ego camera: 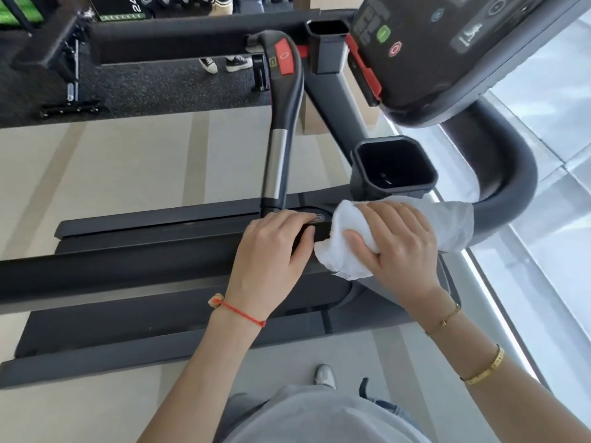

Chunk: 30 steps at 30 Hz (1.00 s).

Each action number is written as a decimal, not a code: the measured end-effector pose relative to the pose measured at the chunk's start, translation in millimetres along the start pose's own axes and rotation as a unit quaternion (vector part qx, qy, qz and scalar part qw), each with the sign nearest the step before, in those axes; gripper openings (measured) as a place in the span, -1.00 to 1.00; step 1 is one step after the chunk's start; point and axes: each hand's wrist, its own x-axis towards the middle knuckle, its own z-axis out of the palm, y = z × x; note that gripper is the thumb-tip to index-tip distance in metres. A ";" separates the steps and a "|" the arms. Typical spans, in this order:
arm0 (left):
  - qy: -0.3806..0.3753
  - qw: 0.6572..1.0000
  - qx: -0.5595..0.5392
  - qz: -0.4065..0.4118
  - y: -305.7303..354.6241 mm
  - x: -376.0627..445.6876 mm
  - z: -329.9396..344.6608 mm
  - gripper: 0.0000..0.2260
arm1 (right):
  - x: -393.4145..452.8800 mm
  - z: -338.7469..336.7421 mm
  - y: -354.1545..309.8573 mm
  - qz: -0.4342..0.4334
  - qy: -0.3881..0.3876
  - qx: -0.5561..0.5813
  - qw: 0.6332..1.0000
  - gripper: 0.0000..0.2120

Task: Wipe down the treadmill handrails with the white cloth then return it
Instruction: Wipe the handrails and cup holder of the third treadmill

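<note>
The treadmill (pixel 160 276) fills most of the view, its dark side handrail (pixel 112 270) running crosswise under both hands and curving up beyond the right fingers into a thick grey bar (pixel 508 187) below the console (pixel 463 43). Just past the right fingers stands a square black cup holder (pixel 393 167). A second grip with a metal sleeve and red panel (pixel 281 123) rises away from the left fingers.

The white cloth (pixel 457 225) is wrapped over the handrail, touching it, bunched under the right hand (pixel 396 244). That hand's fingers (pixel 380 212) are curled over the cloth and press it to the rail, the thumb tucked against its near fold. A small tag seems to hang from the cloth's lower edge, though it is too blurred to read.

The left hand (pixel 271 254) sits just beside the cloth, its fingers (pixel 287 219) bent over the top of the bare rail and gripping it. A red string bracelet (pixel 236 310) circles the left wrist; gold bracelets (pixel 486 369) ring the right forearm.
</note>
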 end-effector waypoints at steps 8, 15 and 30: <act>-0.008 1.000 0.014 -0.023 47.8 23.5 34.1 -0.81 | -11.4 -16.7 42.2 -0.045 -0.015 0.071 0.996 -0.65; 0.018 0.998 0.033 -0.042 56.9 35.6 47.1 -0.79 | -32.8 -30.7 87.8 -0.003 -0.005 0.129 0.992 -0.69; -0.003 0.994 -0.016 -0.109 45.7 90.1 57.9 -0.64 | 40.5 -19.8 142.8 0.367 -0.188 0.101 0.906 -0.54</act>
